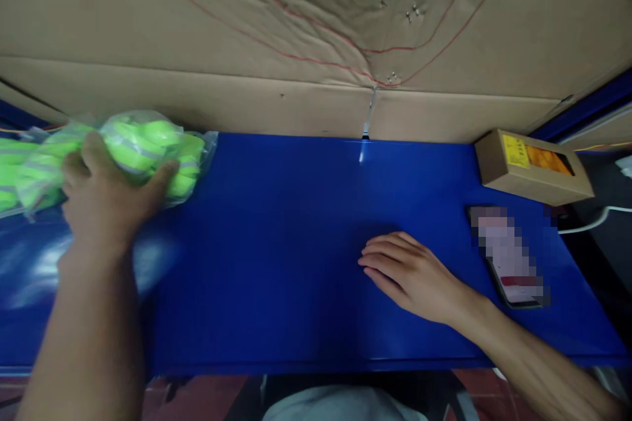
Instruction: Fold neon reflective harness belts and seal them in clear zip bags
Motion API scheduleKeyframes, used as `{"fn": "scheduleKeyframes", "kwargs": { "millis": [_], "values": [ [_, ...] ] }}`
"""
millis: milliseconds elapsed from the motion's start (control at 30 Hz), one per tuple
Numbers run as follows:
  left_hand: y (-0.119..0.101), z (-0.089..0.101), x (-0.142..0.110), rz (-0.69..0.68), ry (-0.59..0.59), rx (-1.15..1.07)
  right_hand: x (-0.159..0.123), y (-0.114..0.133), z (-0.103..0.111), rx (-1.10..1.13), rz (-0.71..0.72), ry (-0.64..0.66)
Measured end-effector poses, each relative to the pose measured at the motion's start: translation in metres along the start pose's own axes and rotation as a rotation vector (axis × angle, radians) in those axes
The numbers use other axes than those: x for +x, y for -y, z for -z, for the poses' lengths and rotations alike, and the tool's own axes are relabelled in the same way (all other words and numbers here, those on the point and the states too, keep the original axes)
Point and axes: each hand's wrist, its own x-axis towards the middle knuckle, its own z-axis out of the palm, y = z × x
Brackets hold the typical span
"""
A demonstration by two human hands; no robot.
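Note:
My left hand reaches over clear plastic bags at the far left of the blue table, thumb and fingers spread against them. Inside one bag is folded fluorescent yellow-green fabric with grey stripes. Another such bag lies to its left, partly out of view. The undersides of my left fingertips are hidden. Near the middle right, my right hand lies palm down on the table with its fingers stretched out and close together. Nothing shows in it.
The blue table backs onto a cardboard-covered panel with red cords strung across it. On the right lie a phone and a cardboard box with an orange item in its window. A white cable runs at the right edge.

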Motion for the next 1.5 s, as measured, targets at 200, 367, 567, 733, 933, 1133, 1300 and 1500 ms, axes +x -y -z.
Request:
{"fn": "scheduleKeyframes", "kwargs": {
  "millis": [200, 367, 567, 733, 933, 1133, 1300, 1500],
  "values": [
    [-0.007, -0.004, -0.001, -0.211, -0.21, -0.076, -0.004, 0.014, -0.004, 0.086, 0.008, -0.097],
    [-0.056, -0.006, -0.071, -1.168, -0.084, -0.342, -0.009, 0.032, -0.029, 0.004, 0.13, 0.003],
    [-0.104, -0.008, -0.203, -1.578, 0.269, -0.676, -0.015, 0.026, -0.048, -0.042, 0.164, 0.373],
    [-0.105, -0.018, -0.214, -1.493, 0.408, -0.723, -0.019, 0.022, -0.046, 0.002, 0.126, 0.387],
    [-0.098, -0.011, -0.204, -1.464, 0.557, -0.694, -0.02, 0.029, -0.044, -0.011, 0.104, 0.326],
    [-0.093, -0.012, -0.212, -1.46, 0.557, -0.671, -0.024, 0.027, -0.048, -0.032, 0.096, 0.299],
    [-0.098, -0.011, -0.197, -1.493, 0.626, -0.683, -0.021, 0.028, -0.046, -0.028, 0.124, 0.198],
    [-0.08, -0.007, -0.066, -0.905, 0.124, -0.362, -0.012, 0.028, -0.031, -0.034, 0.133, 0.058]
  ]
}}
